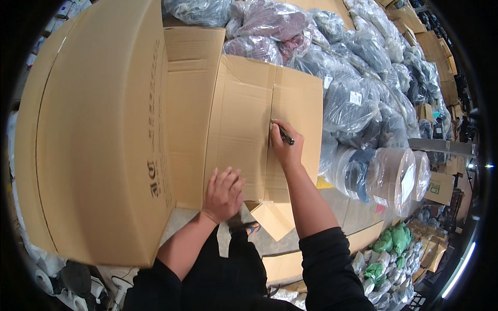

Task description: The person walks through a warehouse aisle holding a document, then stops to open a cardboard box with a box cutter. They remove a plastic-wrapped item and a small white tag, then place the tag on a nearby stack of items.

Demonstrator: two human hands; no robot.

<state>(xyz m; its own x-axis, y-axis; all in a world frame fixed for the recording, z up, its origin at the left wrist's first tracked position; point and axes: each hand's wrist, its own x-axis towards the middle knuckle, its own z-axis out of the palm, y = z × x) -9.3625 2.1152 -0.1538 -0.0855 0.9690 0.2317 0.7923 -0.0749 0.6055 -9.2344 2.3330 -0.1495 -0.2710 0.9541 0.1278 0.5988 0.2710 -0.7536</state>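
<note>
A brown cardboard box (pixel 239 109) lies in front of me, a dark seam running lengthwise down its top panel. In my right hand (pixel 287 147) is a slim black pen-like tool (pixel 284 136), gripped between bent fingers. Its front end is at the seam; whether it is a marker or a cutter I cannot tell. My left hand (pixel 224 194) rests on the near left part of the same box, fingers stretched out and holding nothing. A much larger cardboard carton (pixel 93 135) with dark print stands close on the left.
Clear plastic bags of dark goods (pixel 353 98) are heaped beyond and right of the box. Wrapped round rolls (pixel 389 176) sit at right. Below them lie green bags (pixel 394 238) among smaller grey bundles. Cardboard pieces (pixel 282 267) lie on the floor (pixel 340 207) near my feet.
</note>
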